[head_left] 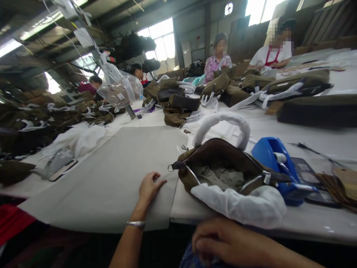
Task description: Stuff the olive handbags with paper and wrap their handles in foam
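Observation:
My left hand (150,188) rests on a large grey sheet of paper (111,167), near its right side. Its thumb and fingers are bent but apart, with nothing visible between them. Below the table's front edge is my right hand (220,240), blurred, its fingers loosely curled; whether it holds anything is unclear. Right of the sheet stands an olive-brown handbag (185,180) with its zip open. Grey-green crumpled filling (220,176) shows inside. White wrapping covers both handles: one handle (223,119) stands up behind, while the other (242,204) droops over the front.
A blue tape dispenser (267,149) and a dark phone-like device (306,171) lie right of the bag. Brown tags (346,182) sit farther right. More olive bags (178,104) crowd the back. Thin white wrapping (80,137) is heaped at left. Several people work across the table.

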